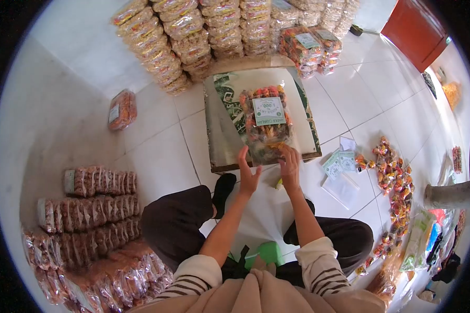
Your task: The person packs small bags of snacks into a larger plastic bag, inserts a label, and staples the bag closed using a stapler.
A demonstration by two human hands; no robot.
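A clear plastic bag of red, yellow and dark snack packets (273, 132) lies on a low table (224, 156), with a pale green printed label (269, 111) inside or on its top face. At the bag's near left corner is my left hand (249, 172), its fingers apart and holding nothing. My right hand (290, 167) is at the near right end of the bag, fingers bent against the loose plastic there. Its fingertips partly blend with the shiny film.
Tall stacks of packed snacks (185, 41) line the back wall. More bagged packs (89, 224) fill the left side. To the right lie labels (340, 163), clear bags (341, 190) and a heap of small packets (394, 188). A lone pack (122, 109) sits by the left wall.
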